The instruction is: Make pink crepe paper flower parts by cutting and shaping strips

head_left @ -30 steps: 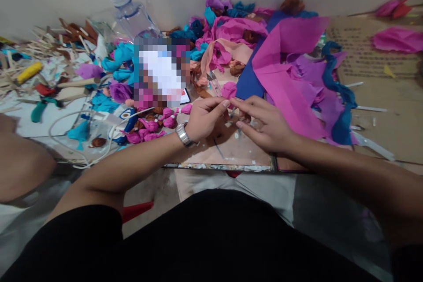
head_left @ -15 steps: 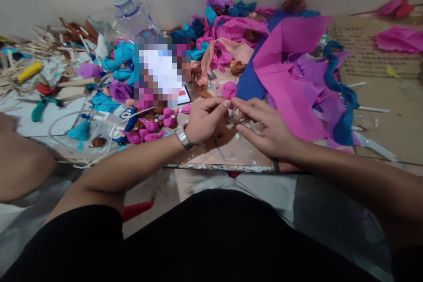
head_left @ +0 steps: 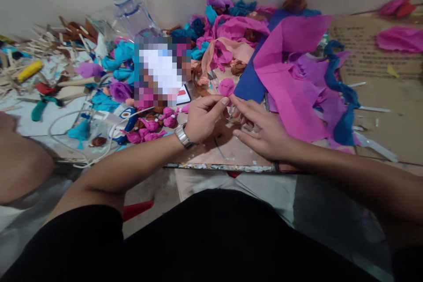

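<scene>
A small pink crepe-paper bud stands up from the thumb and fingers of my left hand, which pinch it at its base. My right hand is beside it, index fingertip against or very near the bud's base. Its thumb is spread away from the fingers. Under the right fingers shows a clear, shiny piece that I cannot make out. To the left of my wrist lie several finished-looking pink buds with pale bands. A long pink crepe-paper strip lies right of my hands, partly over a dark blue sheet.
A capped plastic bottle and a partly blurred-out phone stand and lie at the back left. A white cable, green-handled pliers and wooden sticks are farther left. Scissors rest on cardboard at right. Another person's limb is at far left.
The pink bud has shifted slightly left and up with my left hand. My right thumb and fingers have moved a little, the thumb still apart.
</scene>
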Demonstrator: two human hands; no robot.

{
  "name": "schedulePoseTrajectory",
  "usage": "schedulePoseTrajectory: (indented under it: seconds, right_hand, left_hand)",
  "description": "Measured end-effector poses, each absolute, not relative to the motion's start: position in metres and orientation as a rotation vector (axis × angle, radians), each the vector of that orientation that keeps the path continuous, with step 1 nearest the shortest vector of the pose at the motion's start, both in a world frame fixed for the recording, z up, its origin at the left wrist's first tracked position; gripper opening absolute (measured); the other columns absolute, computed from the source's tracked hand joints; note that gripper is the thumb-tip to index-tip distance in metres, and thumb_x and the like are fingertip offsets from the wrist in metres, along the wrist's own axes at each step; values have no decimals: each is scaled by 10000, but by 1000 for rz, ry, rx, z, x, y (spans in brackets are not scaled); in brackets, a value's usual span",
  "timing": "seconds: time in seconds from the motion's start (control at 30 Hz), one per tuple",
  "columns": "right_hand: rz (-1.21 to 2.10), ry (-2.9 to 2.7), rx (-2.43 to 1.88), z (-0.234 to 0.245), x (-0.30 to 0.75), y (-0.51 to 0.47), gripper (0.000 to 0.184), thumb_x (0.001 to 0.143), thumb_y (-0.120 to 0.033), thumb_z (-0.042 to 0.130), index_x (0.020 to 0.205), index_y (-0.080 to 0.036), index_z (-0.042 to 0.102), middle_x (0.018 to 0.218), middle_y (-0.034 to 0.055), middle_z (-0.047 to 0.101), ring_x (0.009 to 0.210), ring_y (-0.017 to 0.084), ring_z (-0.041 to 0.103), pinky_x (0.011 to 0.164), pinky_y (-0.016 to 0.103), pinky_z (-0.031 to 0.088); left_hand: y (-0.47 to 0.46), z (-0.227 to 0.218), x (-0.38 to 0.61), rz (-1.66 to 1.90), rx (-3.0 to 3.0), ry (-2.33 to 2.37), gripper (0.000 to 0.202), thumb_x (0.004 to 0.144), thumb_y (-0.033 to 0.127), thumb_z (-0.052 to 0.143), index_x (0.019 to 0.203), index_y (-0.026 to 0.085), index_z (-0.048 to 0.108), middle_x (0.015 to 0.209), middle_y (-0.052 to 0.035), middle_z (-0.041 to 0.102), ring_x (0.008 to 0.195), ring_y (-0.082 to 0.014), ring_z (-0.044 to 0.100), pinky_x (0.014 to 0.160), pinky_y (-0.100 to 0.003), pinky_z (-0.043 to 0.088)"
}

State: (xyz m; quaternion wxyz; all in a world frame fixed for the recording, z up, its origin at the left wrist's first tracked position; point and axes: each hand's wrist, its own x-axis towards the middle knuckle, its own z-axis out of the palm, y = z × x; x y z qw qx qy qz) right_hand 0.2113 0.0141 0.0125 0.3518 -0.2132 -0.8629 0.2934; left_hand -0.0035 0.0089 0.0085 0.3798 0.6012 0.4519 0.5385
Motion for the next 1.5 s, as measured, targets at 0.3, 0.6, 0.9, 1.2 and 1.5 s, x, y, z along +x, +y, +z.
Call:
schedulePoseTrajectory:
  seconds: [0.3, 0.6, 0.9, 1.2, 1.5]
  right_hand:
    - [757, -2270, -594, 16, 212, 11, 852, 1021, -303, 622, 1757, -309, 193, 1382, 124, 614, 1201, 303, 594, 1000, 506, 590]
    - [802, -2231, -571, 18, 211, 10, 813, 1024, -275, 621, 1744, -314, 245, 1318, 112, 620, 1130, 275, 597, 918, 450, 611]
    - [960, -2149, -596, 16, 211, 10, 773, 1027, -313, 612, 1730, -334, 292, 1275, 100, 622, 930, 221, 570, 805, 407, 597]
    - [1090, -2019, -620, 7, 210, 14, 805, 1009, -376, 659, 1725, -370, 291, 1265, 85, 610, 997, 227, 601, 846, 401, 601]
    - [1198, -1818, -804, 5, 211, 19, 655, 997, -434, 696, 1592, -315, 452, 1202, 71, 617, 969, 196, 646, 822, 343, 607]
  left_hand:
    - [9, 9, -4, 1389, 1570, 1159, 373, 981, 510, 726, 845, 171, 803, 695, -27, 736, 630, -116, 644, 641, -241, 517]
    - [9, 12, -3, 1389, 1584, 1180, 409, 965, 549, 733, 809, 176, 793, 688, -33, 733, 632, -129, 649, 644, -254, 531]
    - [10, 13, -2, 1407, 1599, 1183, 436, 944, 586, 744, 788, 180, 783, 648, -23, 713, 590, -124, 630, 599, -252, 515]
    - [9, 11, -2, 1406, 1581, 1190, 408, 942, 573, 754, 820, 186, 795, 642, -19, 722, 580, -125, 646, 592, -251, 524]
    - [12, 3, -3, 1366, 1472, 1111, 422, 942, 613, 737, 912, 199, 816, 707, -38, 744, 594, -133, 652, 631, -280, 559]
